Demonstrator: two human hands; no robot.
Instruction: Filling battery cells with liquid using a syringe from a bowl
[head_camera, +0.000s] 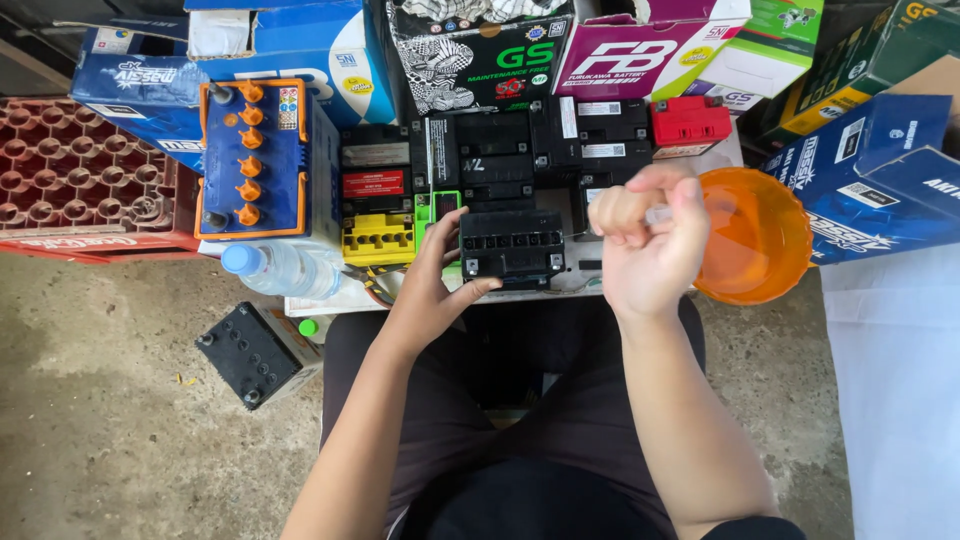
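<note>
The left hand (432, 285) keeps its grip on a small black battery (512, 247): the thumb presses the lower front edge and the fingers lie against the left side, so the grip is clamped on the hard plastic case. This battery stands at the front edge of the low white desk (330, 302), just before the person's knees. Its top shows a row of small square openings.

The right hand (648, 243) is lifted a little above the desk, to the right of the battery. Its fingers are curled together around something thin and clear; a fine line goes from the hand toward the battery, but I cannot tell what the thing is.

Just beside the right hand stands a round orange bowl (760, 235) of translucent plastic. I cannot tell whether it holds any liquid.

Behind the held battery are more black batteries (520, 145), boxy and matt, packed close together, with a red one (689, 122), a yellow one (377, 238) and a small green one (437, 207). On the left stands a large blue battery (255, 160) with a row of orange caps. A clear plastic bottle (280, 268) with a blue cap lies before it. On the rough concrete floor (120, 400) rests another black battery (258, 353). A red crate (85, 180) with round cells is at the far left, and coloured cardboard boxes (640, 50) are stacked at the back.
</note>
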